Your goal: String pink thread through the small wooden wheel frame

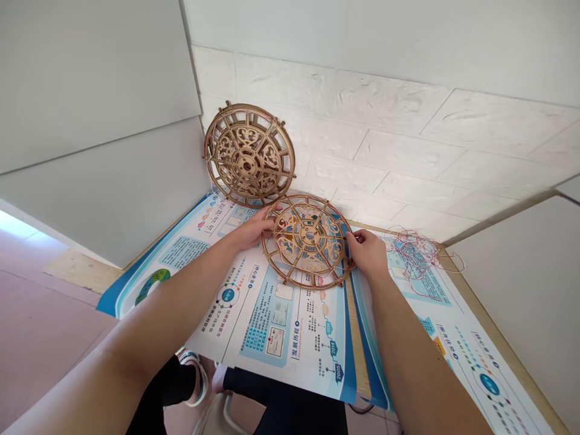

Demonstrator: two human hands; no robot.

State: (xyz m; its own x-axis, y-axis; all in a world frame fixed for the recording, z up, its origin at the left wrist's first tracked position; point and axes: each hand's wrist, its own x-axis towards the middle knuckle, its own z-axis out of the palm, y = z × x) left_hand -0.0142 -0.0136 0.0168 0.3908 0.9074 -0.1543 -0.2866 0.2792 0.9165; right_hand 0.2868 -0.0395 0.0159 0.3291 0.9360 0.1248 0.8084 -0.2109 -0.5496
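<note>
A round, bronze-coloured openwork ornamental frame (310,235) with spokes and scrolls is held tilted just above the poster-covered table. My left hand (256,229) grips its left rim, fingers partly hidden behind it. At the opposite rim, my right hand (366,249) pinches the edge between thumb and fingers. Thin reddish wire runs around parts of the frame. Behind it, a stack of similar round frames (248,164) leans against the white wall, close to my left hand.
Tangled red and white wires (414,254) lie at the right rear of the table. Printed posters (281,326) cover the tabletop. A white brick-pattern wall (399,145) closes off the back, and grey panels (104,187) stand left and right. My legs are under the front edge.
</note>
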